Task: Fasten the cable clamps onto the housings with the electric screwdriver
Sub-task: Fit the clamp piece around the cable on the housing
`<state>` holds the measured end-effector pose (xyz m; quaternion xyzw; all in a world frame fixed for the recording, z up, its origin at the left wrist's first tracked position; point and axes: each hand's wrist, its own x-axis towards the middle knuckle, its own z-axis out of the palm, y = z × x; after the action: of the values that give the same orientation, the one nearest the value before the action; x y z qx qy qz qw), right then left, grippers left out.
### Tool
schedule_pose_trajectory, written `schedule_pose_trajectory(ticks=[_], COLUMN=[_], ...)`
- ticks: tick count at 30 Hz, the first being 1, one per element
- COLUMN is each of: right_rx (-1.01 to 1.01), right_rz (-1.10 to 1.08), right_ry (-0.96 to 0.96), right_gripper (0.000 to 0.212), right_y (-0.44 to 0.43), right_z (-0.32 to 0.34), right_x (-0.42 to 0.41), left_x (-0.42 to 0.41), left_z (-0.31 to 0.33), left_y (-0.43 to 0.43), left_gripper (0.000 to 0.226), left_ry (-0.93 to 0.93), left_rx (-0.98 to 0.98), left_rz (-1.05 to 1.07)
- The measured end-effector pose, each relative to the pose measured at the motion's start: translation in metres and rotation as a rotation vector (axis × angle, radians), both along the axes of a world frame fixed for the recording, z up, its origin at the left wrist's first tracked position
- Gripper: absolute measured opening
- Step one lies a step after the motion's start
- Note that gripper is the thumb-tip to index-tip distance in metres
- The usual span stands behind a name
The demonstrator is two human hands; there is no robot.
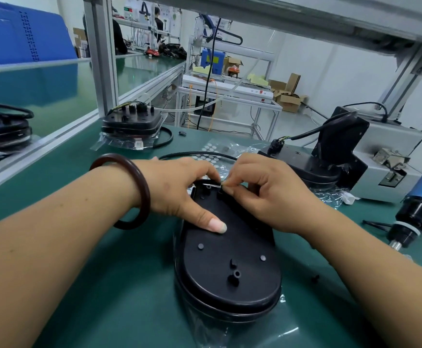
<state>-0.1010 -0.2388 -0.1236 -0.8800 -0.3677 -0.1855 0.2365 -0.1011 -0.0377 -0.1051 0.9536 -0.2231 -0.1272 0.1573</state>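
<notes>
Head view: green matte bench mat (104, 285) carries an oval black matte plastic housing (230, 272), studded with bosses, at centre on clear film (215, 332). Blue-bodied electric screwdriver (420, 209) at right edge. Left hand (179, 192) grips the housing's far rim, thumb flat on top. Right hand (262, 194), fingers curled, pinches a small part (221, 185) there, not identifiable.

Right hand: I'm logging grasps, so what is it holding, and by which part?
The right hand pinches a small dark piece, probably a clamp, between thumb and forefinger at the housing's far end; which part of it cannot be told.
</notes>
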Motion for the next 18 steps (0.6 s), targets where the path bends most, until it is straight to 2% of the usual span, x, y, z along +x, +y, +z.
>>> schedule_pose_trajectory(ticks=[2,5,9,13,16,18], right_rx=[-0.06,-0.091,-0.099,-0.08,-0.036,-0.028], right_rz=[0.013,0.03,0.049,0.038,0.013,0.011], right_ry=[-0.016,-0.02,-0.007,0.09,0.172,0.193], right_gripper=[0.012,0.012,0.012,0.015,0.035,0.031], right_y=[-0.001,-0.003,-0.003,-0.004,-0.004,-0.005], right_z=[0.003,0.005,0.006,0.008,0.009,0.009], right_x=[0.0,-0.001,0.001,0.001,-0.003,-0.006], left_x=[-0.002,-0.003,0.0,0.0,0.002,0.003], left_z=[0.004,0.009,0.006,-0.004,-0.012,-0.014], left_y=[-0.003,-0.007,-0.008,-0.013,-0.013,-0.014], left_gripper=[0.099,0.087,0.045,0.037,0.03,0.027], left_ry=[-0.142,-0.294,-0.366,-0.369,-0.343,-0.331], left_rx=[0.087,0.064,0.03,-0.142,-0.314,-0.38], left_rz=[-0.02,-0.02,0.0,-0.016,0.023,0.054])
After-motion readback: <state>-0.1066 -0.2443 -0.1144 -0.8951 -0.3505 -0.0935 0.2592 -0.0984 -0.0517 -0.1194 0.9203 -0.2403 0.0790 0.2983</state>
